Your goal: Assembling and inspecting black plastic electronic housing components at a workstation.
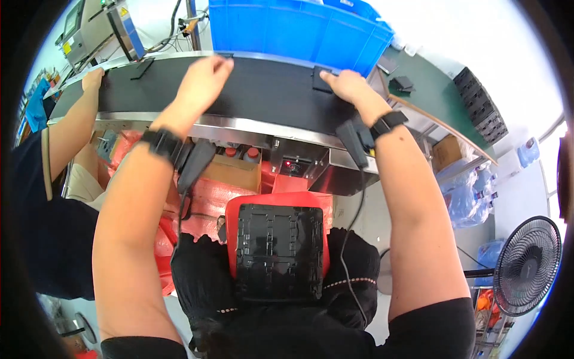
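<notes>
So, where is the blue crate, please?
The blue crate is at the head view's top centre, beyond the black conveyor belt and the right hand.

The left hand [203, 80] is looking blurred, partly hiding a dark piece [227, 55]; the top edge is cropping the blue plastic crate [287, 30].

A: Hands at belt [269, 96]?
B: Left hand [203, 81] by its far edge; right hand [351, 87] touching plate [320, 84] on belt.
A: Around?
B: Bin [269, 27] beyond belt; tray [278, 281] nearside; fan [529, 263] right of belt.
</notes>
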Available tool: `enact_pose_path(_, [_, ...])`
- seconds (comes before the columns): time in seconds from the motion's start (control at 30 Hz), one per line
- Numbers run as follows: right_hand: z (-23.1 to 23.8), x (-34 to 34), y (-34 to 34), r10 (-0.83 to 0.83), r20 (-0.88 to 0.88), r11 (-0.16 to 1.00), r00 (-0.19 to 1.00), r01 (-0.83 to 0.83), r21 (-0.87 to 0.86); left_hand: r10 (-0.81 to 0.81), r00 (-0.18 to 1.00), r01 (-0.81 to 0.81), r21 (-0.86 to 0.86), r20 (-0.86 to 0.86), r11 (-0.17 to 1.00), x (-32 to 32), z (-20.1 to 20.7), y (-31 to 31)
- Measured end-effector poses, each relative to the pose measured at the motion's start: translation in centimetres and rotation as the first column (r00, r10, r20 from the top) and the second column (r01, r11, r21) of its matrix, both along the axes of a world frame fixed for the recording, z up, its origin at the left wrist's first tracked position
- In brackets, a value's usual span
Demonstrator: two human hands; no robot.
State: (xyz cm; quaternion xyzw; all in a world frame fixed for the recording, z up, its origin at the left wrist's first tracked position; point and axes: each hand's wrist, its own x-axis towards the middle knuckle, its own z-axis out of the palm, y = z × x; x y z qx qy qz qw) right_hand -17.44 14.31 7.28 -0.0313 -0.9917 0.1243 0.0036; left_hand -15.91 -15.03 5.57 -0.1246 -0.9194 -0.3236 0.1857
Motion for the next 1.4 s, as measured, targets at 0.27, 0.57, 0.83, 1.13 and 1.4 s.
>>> enact_pose_path(0.27, [-0.1,-0.4,2.8,0.08,0.012,0.945,0.997,-0.072,-0.32,0.252,0.956,-0.29,-0.617,-0.151,0.731,-7.0,-2.3,2.9])
enact_pose_path(0.57, [-5.4,21.3,-4.9,0.47,0.222,0.57,0.854,-0.103,-0.815,-0.022,0.926,-0.004,0.069,0.376,0.998,-0.2,-2.7,-1.0])
enact_pose_path(0.83, [-19.2,26.2,-5.4,0.185,0.33,0.961,0.926,-0.1,-0.256,-0.174,0.928,0.007,0.455,0.328,0.891,20.0,-11.4,4.6])
enact_pose_path(1.13, [-9.1,25.4,-5.0,0.427,0.223,0.803,0.876,-0.255,-0.538,0.208,0.834,0.041,-0.433,0.511,0.9,24.4,-17.0,5.6])
enact_pose_path(1.4, [3.8,12.7,-7.4,0.306,-0.092,0.738,0.948,-0.297,-0.606,-0.184,0.983,0.177,-0.427,0.025,0.887,25.7,-21.1,3.5])
